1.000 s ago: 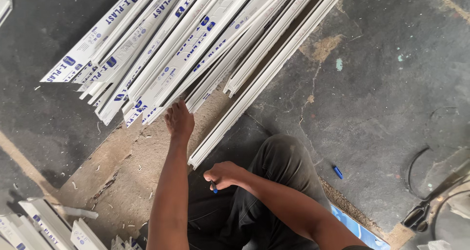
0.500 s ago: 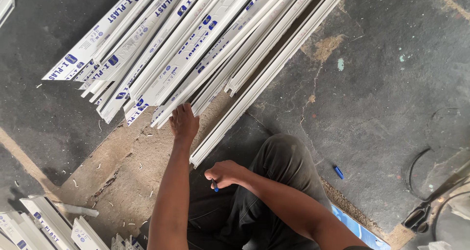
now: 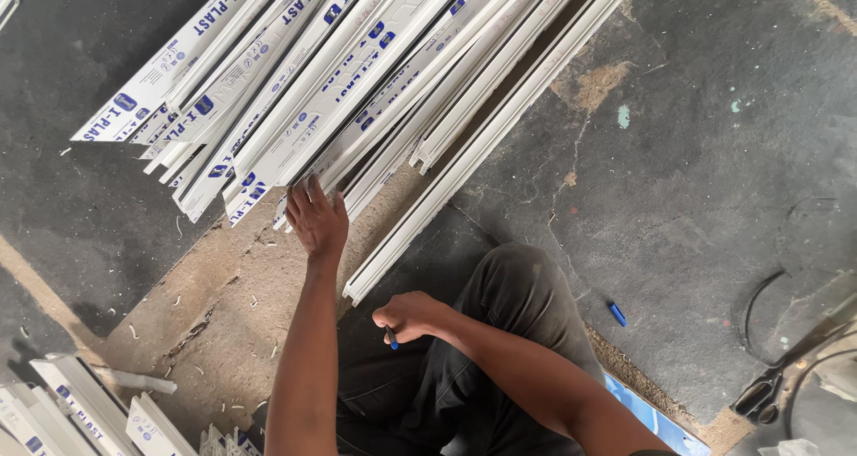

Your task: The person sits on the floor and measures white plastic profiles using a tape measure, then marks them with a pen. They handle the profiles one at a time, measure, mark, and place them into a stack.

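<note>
Right hand (image 3: 411, 316) pinching blue pen (image 3: 391, 337), resting over knee at 6 o'clock. Left hand (image 3: 317, 219) reaching to 11 o'clock, fingers spread flat on cut ends of white profiles (image 3: 357, 81), not gripping. Risk: sharp edges cutting fingertips; stack sliding if pushed sideways.

Person crouched over a dark concrete floor (image 3: 714, 179). Left hand (image 3: 317, 219) reaches far, fingertips touching the near ends of a stack of long white plastic strips (image 3: 357, 90) with blue print, lying slanted from near left to far right. Right hand (image 3: 409, 316), near the knee in dark trousers (image 3: 500, 304), is closed around a blue pen (image 3: 392, 338). A small blue cap (image 3: 617, 314) lies on the floor to the right. Short white offcuts (image 3: 80, 411) sit near left. Sandy, dusty patch beneath the left arm.
</note>
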